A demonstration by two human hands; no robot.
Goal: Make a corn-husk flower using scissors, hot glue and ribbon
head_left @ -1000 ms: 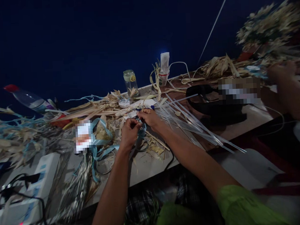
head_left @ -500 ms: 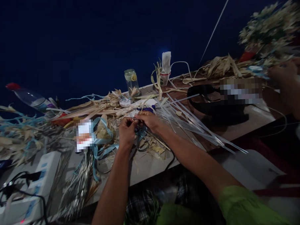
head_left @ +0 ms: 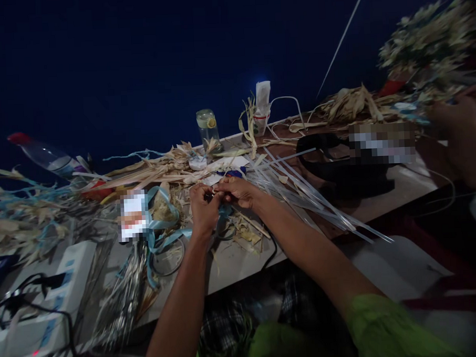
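At the middle of the table, my left hand (head_left: 203, 203) and my right hand (head_left: 238, 191) meet with fingertips pinched together. A small pale bit shows between them, too small to name. Beneath and just behind my hands lie light-blue ribbon (head_left: 224, 211) and dried husk scraps (head_left: 248, 235). More light-blue ribbon (head_left: 162, 239) loops left of my left wrist, near a round ring (head_left: 170, 271). Beyond my fingers are a dark-blue item (head_left: 235, 172) and long dried husk strips (head_left: 162, 171). Clear plastic rods (head_left: 305, 196) fan out right of my right hand.
A white power strip (head_left: 69, 291) with cables and a bundle of thin wires (head_left: 126, 288) lie at left. A lidded bottle (head_left: 208, 130), a paper cup (head_left: 260, 124) and a red-capped bottle (head_left: 48, 158) stand or lean behind. Another person's hand (head_left: 458, 119) is at right.
My right hand has turned slightly, with its fingers drawn in and its lower fingers showing more. Both hands stay together at about the same place.
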